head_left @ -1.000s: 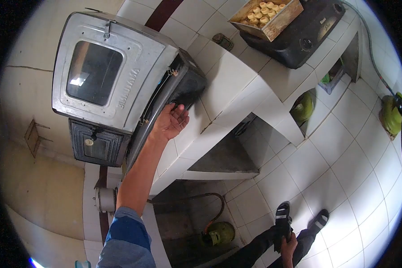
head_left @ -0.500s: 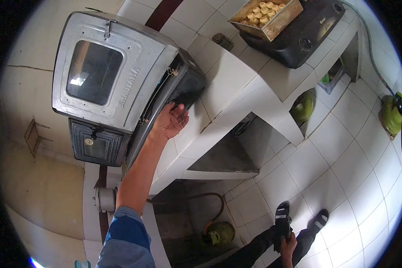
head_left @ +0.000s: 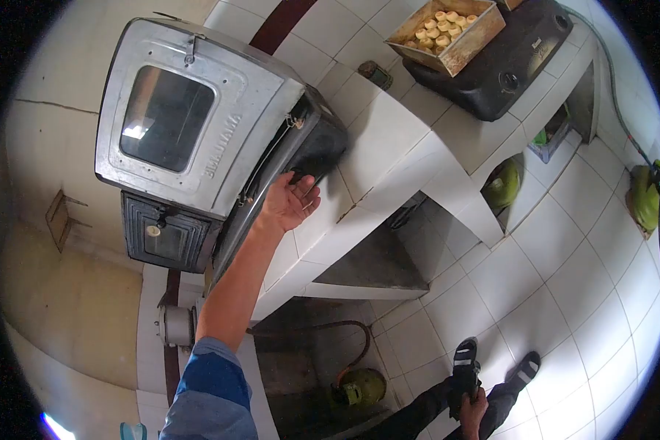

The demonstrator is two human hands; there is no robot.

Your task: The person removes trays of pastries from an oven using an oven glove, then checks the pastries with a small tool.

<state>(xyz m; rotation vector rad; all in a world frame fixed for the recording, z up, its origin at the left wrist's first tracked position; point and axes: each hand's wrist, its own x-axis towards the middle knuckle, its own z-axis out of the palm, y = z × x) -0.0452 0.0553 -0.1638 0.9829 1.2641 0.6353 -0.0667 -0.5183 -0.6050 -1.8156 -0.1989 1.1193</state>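
My left hand (head_left: 292, 204) reaches to the front of a black gas stove (head_left: 319, 143). Its thumb and forefinger pinch a dark stove knob (head_left: 296, 177), while the other fingers curl loosely, palm up. On that stove stands a metal oven (head_left: 231, 95) with a glass window in its door, which is closed. Lower in the view, my right hand (head_left: 474, 408) is closed around a dark object in front of my dark trousers; its kind is hard to make out.
A baking tin (head_left: 468, 49) of pale round pieces rests on a second black stove (head_left: 484, 88). Both stoves stand on a white tiled counter (head_left: 374, 147). Green gas cylinders (head_left: 362, 386) sit below, one with a hose. White floor tiles (head_left: 550, 293) lie around my feet.
The view has shifted slightly, so the oven and counter sit a little farther right. My left hand stays at the knob, its fingers turned a little. My right hand keeps its hold.
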